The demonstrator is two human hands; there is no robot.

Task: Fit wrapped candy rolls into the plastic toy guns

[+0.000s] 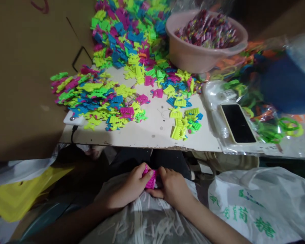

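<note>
From afar, I had my left hand (137,179) pinching the pink toy (151,183) before the table (154,127), right hand (173,185) just beside it, grip unclear.

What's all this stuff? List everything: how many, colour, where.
Held piece: one, pink, lower centre
Table: one, white, centre
Loose pieces: many, multicoloured, on table
Basin: one, pink, back right
Wrapped items: many, reddish, in basin
Phone: one, black-screened, table's right
Bands: several, mostly green, beside phone
Blurry object: one, blue, far right
Green-printed bag: one, white, lower right
Panel: one, brown, left
Flat thing: one, yellow, lower left
Device: one, white, table's left
Left fingers: one set, on held piece
Right fingers: one set, beside held piece
</note>
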